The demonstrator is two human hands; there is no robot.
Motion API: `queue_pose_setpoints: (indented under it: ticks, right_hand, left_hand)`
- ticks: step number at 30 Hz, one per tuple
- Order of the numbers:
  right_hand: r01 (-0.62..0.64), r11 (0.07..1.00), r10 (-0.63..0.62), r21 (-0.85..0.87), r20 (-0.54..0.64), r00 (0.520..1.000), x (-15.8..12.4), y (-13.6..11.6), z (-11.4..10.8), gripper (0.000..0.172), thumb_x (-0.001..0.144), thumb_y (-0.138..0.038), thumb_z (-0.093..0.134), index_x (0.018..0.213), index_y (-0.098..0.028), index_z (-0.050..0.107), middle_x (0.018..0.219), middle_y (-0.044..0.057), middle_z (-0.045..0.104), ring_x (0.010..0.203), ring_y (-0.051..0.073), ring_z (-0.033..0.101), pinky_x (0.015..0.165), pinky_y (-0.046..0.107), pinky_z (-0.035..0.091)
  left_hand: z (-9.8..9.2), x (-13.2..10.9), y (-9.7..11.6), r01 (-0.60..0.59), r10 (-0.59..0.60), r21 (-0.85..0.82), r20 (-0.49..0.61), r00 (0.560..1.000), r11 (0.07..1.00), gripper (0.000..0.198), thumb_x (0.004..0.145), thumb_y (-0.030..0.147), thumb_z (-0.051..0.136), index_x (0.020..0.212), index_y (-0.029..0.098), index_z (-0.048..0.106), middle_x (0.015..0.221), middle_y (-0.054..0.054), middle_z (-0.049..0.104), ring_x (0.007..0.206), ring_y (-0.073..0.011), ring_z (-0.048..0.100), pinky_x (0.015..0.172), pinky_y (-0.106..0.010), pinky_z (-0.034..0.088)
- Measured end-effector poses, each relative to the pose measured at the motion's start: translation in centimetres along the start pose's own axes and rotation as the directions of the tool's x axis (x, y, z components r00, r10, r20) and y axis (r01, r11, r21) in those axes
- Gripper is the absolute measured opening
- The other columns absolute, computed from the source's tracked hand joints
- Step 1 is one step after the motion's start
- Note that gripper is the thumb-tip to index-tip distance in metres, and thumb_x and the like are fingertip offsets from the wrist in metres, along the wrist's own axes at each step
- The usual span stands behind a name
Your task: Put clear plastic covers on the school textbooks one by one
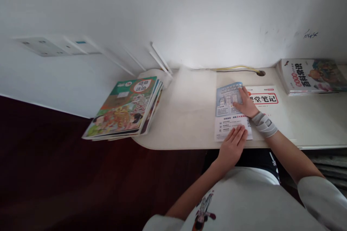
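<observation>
head view: a blue-and-white printed page lies on the table right of the frame's center, its blue part toward the wall and its white part toward the person. its right side meets a white-covered book with a red-framed title; whether the two are joined cannot be told. the left hand rests on the lower right part of the page, its fingers straight and held close together, pressing flat and gripping nothing. the right hand lies higher up, over the border between page and book, palm down with its fingers loosely spread and uncurled. a pale grey band circles the right wrist.

farther out, at the right edge of the frame, a stack of books sits near the wall, a white cover with dark lettering on top. between it and the white-covered book, toward the wall, a yellow cable runs along the back of the table to a round hole. left of center, a pile of textbooks with a green, illustrated top cover projects past the table's rounded end. socket plates show on the white wall at upper left; a dark red floor fills the lower left.
</observation>
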State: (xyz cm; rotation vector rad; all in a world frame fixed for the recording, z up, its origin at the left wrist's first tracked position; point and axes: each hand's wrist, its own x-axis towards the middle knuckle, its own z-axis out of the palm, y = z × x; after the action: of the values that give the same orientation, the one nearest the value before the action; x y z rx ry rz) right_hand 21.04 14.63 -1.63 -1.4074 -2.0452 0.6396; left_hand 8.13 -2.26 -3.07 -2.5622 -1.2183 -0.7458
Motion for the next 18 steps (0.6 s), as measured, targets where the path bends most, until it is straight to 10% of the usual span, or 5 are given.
queue_pose_setpoints:
  ticks: [18]
  right_hand:
    - [0.096,0.995,-0.095,-0.038,0.029,0.995,-0.4,-0.4,0.9,0.061,0.079,-0.038,0.052,0.133,-0.01,0.043,0.151,0.017,0.018,0.14,0.029,0.012,0.111,0.049,0.019]
  left_hand:
    - [-0.2,1.9,1.0,-0.019,0.015,0.039,0.077,0.997,0.999,0.035,0.09,0.013,0.037,0.12,0.012,0.054,0.134,-0.012,0.051,0.132,-0.0214,0.035,0.109,-0.041,0.032]
